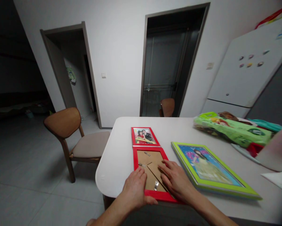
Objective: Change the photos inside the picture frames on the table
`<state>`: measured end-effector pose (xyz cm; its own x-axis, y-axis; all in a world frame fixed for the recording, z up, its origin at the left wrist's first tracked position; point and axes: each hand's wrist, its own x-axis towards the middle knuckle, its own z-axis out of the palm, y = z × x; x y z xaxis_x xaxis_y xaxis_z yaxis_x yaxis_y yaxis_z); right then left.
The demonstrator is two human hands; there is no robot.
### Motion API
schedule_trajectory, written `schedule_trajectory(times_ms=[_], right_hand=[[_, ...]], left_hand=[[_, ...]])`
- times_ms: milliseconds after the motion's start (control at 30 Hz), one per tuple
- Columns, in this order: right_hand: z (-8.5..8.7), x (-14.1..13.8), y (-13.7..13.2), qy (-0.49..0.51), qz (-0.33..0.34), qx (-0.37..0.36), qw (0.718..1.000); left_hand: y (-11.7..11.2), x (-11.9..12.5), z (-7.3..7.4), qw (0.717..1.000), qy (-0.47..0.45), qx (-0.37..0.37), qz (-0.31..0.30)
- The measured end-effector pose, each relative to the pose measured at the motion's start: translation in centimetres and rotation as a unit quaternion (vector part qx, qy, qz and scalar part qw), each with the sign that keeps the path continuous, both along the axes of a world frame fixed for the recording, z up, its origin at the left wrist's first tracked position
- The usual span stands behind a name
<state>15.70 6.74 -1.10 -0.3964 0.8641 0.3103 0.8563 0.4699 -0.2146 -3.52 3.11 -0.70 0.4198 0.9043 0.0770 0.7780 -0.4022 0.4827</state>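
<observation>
A red picture frame (135, 158) lies face down at the table's front edge, its brown backing board (152, 157) showing several small metal clips. A dark slanting gap runs along the board's right side. My left hand (135, 185) rests over the frame's left side, fingers flat near a clip and thumb stretched along the lower rail. On the board's right part lies my right hand (175, 179), fingers spread and slightly bent, touching the surface. Beyond it, touching its far end, is a second red frame (144, 137), picture side up. Right of my right hand lies a larger green-edged picture frame (211, 164), face up.
The white table (117, 147) has a rounded left corner. Green plastic packages (235, 128) and a pinkish-white item (277, 150) lie at its right. A wooden chair (63, 124) stands left, another chair (167, 107) behind. A white fridge (246, 69) stands at the back right.
</observation>
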Motion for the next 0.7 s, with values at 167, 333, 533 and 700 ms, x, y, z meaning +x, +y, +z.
schedule_trajectory(times_ms=[167, 333, 533, 700], right_hand=[[0.9, -1.1, -2.7, 0.022, 0.157, -0.041, 0.987], [1.5, -1.0, -3.7, -0.002, 0.190, -0.044, 0.981], [1.2, -1.0, -3.0, 0.030, 0.189, -0.036, 0.981], [0.2, -3.5, 0.0, 0.052, 0.127, -0.025, 0.990]], left_hand=[[0.2, 0.0, -0.4, 1.000, -0.008, 0.006, -0.003], [0.4, -0.1, -0.8, 1.000, 0.012, 0.015, -0.008], [0.4, -0.2, -1.1, 1.000, -0.003, 0.018, -0.004], [0.1, -0.2, -0.7, 1.000, -0.021, 0.012, -0.012]])
